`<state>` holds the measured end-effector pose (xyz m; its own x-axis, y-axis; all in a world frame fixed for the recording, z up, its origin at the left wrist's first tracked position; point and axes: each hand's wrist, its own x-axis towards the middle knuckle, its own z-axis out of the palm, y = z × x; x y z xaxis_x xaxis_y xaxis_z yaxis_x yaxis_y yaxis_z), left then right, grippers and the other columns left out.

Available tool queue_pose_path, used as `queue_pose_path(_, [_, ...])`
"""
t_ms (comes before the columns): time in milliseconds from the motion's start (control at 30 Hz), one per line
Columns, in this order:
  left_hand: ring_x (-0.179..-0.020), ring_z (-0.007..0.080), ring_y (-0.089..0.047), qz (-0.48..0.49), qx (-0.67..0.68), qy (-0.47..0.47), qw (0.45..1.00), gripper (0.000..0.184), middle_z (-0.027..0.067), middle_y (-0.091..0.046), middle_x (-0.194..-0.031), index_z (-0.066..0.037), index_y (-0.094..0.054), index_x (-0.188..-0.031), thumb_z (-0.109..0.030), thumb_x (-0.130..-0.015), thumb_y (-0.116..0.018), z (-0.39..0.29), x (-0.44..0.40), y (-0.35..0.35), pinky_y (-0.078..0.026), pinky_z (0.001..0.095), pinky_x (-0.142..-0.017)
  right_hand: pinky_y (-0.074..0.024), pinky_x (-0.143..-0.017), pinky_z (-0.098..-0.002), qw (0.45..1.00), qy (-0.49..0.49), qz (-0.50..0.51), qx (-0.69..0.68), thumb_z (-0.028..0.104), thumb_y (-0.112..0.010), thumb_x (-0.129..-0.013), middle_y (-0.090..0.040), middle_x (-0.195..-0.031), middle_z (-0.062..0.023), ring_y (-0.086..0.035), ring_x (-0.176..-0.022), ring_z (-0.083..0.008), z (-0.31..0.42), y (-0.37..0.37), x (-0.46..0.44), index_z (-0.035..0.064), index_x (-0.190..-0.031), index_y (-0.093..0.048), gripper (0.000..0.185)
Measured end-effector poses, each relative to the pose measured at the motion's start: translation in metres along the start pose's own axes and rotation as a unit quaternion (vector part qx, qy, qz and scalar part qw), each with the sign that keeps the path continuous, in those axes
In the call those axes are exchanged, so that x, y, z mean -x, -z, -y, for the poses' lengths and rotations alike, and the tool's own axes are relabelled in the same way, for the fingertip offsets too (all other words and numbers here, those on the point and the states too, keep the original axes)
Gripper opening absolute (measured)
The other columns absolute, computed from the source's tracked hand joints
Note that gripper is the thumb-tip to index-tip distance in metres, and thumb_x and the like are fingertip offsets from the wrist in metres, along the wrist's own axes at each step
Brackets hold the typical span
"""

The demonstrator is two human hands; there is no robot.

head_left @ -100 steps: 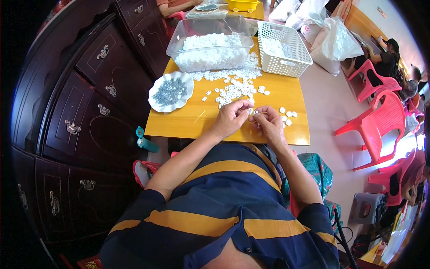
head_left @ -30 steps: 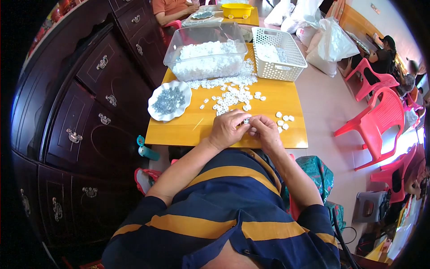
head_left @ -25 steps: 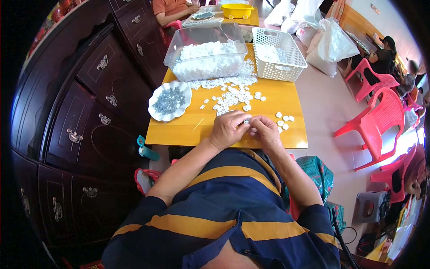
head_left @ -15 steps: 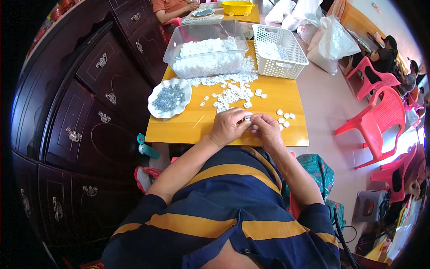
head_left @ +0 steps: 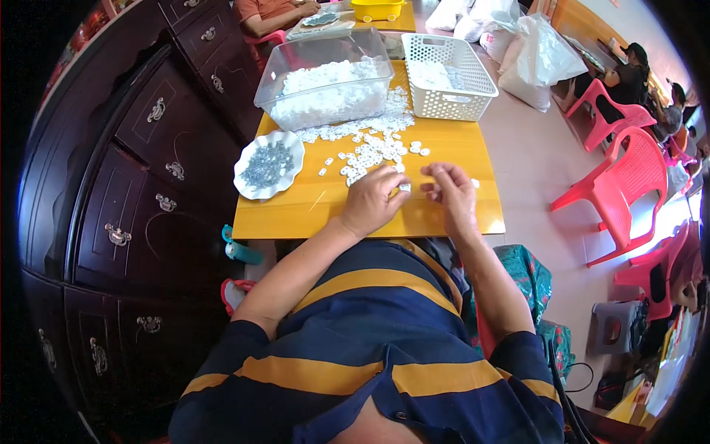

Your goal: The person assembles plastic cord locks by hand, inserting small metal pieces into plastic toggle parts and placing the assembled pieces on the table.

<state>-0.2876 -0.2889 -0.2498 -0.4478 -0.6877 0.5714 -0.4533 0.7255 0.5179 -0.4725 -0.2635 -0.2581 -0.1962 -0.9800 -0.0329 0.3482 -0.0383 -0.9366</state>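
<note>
My left hand (head_left: 374, 200) is closed over the table, pinching a small white plastic piece (head_left: 404, 188) at its fingertips. A short gap to the right, my right hand (head_left: 455, 194) hovers with loosely curled fingers, their tips apart and no object visible in them. Beyond my left hand lies a loose pile of white two-holed pieces (head_left: 367, 152). A few white pieces (head_left: 475, 183) are partly hidden behind my right hand. To the left, a white scalloped plate (head_left: 246, 192) holds many small grey-clear parts (head_left: 268, 165).
A clear plastic bin (head_left: 270, 87) full of white pieces and a white perforated basket (head_left: 452, 106) stand at the back of the wooden table (head_left: 285, 218). A thin stick (head_left: 316, 200) lies near the plate. Dark drawers (head_left: 133, 192) flank the left; red chairs (head_left: 629, 174) stand right.
My hands have moved apart: the right hand has let go of the white piece and shifted up and right. The left hand keeps the piece. The whole view has shifted slightly.
</note>
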Motion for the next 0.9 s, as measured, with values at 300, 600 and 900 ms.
queue_pose_path(300, [-0.081, 0.0322, -0.066, 0.17, -0.038, 0.01, 0.985, 0.021, 0.0115, -0.066, -0.089, -0.006, -0.068, -0.1, -0.02, -0.084, -0.069, 0.001, -0.028, -0.054, -0.053, 0.0431, -0.073, -0.0541, -0.073, -0.0247, 0.976, 0.14, -0.101, -0.132, 0.014, -0.058, -0.1, -0.07, -0.108, -0.009, -0.068, -0.084, -0.0147, 0.02, 0.034, -0.022, 0.0066, -0.114, -0.059, 0.017])
queue_pose_path(600, [-0.092, 0.0308, -0.067, 0.186, -0.02, -0.005, 0.982, 0.039, 0.0141, -0.067, -0.102, -0.004, -0.066, -0.113, -0.026, -0.082, -0.074, 0.025, -0.016, 0.001, -0.055, 0.0407, -0.079, -0.043, -0.087, -0.0213, 0.972, 0.17, -0.148, 0.062, 0.012, -0.06, -0.097, -0.067, -0.114, -0.0019, -0.059, -0.102, -0.0086, 0.017, 0.086, -0.038, 0.0071, -0.113, -0.064, 0.017])
queue_pose_path(900, [-0.106, 0.0245, -0.059, 0.226, -0.122, -0.085, 0.963, 0.046, 0.0054, -0.059, -0.115, -0.011, -0.065, -0.118, -0.026, -0.076, -0.076, 0.033, 0.078, 0.087, -0.048, 0.0381, -0.088, -0.0462, -0.09, -0.0283, 0.927, 0.07, -0.2, 0.31, 0.02, -0.061, -0.097, -0.061, -0.117, -0.0079, -0.056, -0.103, -0.0135, 0.018, 0.118, -0.043, -0.0008, -0.13, -0.055, 0.039])
